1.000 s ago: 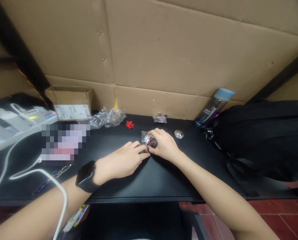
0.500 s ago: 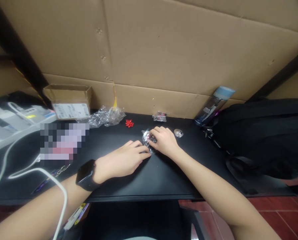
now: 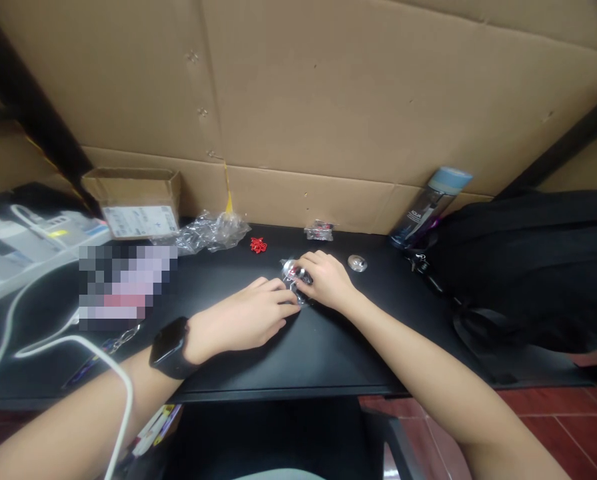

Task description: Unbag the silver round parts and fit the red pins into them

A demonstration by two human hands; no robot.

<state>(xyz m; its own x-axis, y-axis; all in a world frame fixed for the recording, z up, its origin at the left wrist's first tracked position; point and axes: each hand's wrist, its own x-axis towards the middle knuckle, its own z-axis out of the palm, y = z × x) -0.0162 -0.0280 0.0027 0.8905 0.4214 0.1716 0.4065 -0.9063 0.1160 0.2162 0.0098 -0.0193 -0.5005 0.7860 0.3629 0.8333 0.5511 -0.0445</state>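
Observation:
Both of my hands meet at the middle of a black desk (image 3: 278, 353) over a small clear plastic bag (image 3: 291, 274) with dark and red parts inside. My right hand (image 3: 327, 283) has its fingers curled over the bag's right side. My left hand (image 3: 245, 319), with a black watch on the wrist, pinches the bag's near left edge with its fingertips. A small red piece (image 3: 258, 245) lies just beyond the bag. A second little bag of parts (image 3: 319, 231) sits by the cardboard wall. A round silver piece (image 3: 357, 263) lies right of my right hand.
A cardboard wall (image 3: 328, 113) backs the desk. An open cardboard box (image 3: 134, 202) and crumpled clear plastic (image 3: 208, 233) sit at the back left. A blue-capped bottle (image 3: 428, 209) leans beside a black backpack (image 3: 528, 267) on the right. A white cable (image 3: 78, 347) runs across the left.
My hands stay on the small bag. My right hand has shifted slightly over it, covering more of the bag than a second ago. The view has drifted a little.

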